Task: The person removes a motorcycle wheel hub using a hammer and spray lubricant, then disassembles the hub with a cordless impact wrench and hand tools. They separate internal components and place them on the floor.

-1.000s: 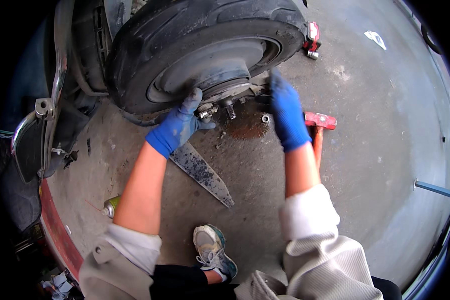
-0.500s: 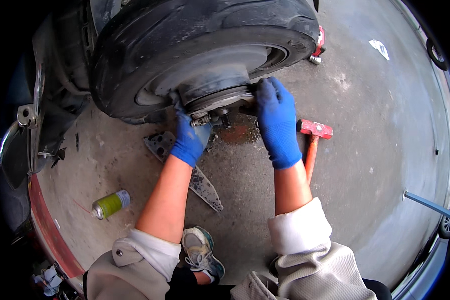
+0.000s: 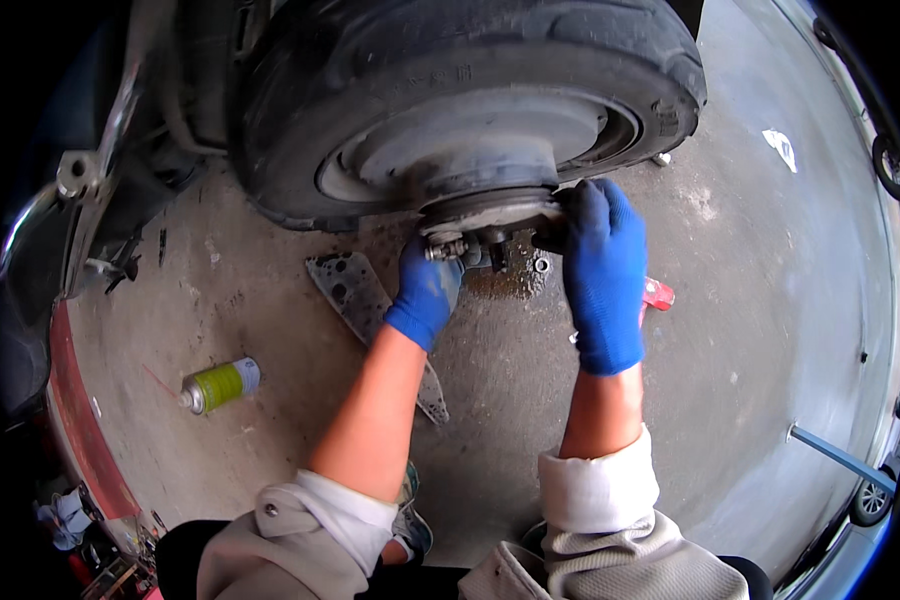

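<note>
A black tyre point(image 3: 470, 40) with a grey wheel point(image 3: 460, 130) fills the top of the view. Below its centre is a dirty metal hub assembly point(image 3: 490, 212) with fittings and a stud. My left hand point(image 3: 428, 290), in a blue glove, is curled round the assembly's left side, fingers partly hidden behind it. My right hand point(image 3: 603, 270), also gloved, grips the right side with bent fingers. A nut point(image 3: 542, 264) lies on the floor between them. A red-headed hammer point(image 3: 658, 295) is partly covered by my right hand. A long spotted metal plate point(image 3: 340, 285) lies beneath my left arm.
A green spray can point(image 3: 220, 388) with a thin straw lies on the concrete floor point(image 3: 730, 380) at left. Dark bodywork with chrome tubing point(image 3: 120, 110) fills the upper left. A blue metal bar point(image 3: 840, 455) and a car wheel point(image 3: 870, 500) are at the right edge.
Both hands have closed in round the hub assembly; my left fingers, earlier spread, are now curled behind it. The whole view has shifted, with the spray can now fully visible.
</note>
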{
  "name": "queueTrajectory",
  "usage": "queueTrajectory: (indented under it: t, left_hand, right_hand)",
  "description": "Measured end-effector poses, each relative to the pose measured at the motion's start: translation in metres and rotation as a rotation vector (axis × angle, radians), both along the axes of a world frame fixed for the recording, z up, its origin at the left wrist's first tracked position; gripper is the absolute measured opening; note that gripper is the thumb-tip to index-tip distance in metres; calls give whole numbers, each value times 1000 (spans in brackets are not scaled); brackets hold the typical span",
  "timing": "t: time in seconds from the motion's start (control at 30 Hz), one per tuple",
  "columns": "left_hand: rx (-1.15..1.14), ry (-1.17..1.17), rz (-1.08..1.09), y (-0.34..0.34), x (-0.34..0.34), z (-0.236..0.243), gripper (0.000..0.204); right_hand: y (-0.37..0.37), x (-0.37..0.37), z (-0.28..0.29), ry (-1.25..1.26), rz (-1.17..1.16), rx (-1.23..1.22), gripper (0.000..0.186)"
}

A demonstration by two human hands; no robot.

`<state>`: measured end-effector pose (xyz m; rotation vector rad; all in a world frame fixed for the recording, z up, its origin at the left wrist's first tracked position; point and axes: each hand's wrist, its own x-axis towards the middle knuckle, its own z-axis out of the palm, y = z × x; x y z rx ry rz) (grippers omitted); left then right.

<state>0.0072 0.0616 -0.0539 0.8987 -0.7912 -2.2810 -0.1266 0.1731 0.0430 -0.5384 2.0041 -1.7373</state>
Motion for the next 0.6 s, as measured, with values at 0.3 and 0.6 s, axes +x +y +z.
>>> queueTrajectory:
  t: [0.3, 0.6]
  left_hand:
    - [-879, -941, -2, 19, 2, 93, 35]
    - [-1322, -1457, -46, 53, -32, 123, 85]
  right_hand:
    - [-12, -1, -99, -857, 161, -621, 28]
    - [-31, 1, -105, -1321, 274, -806, 42]
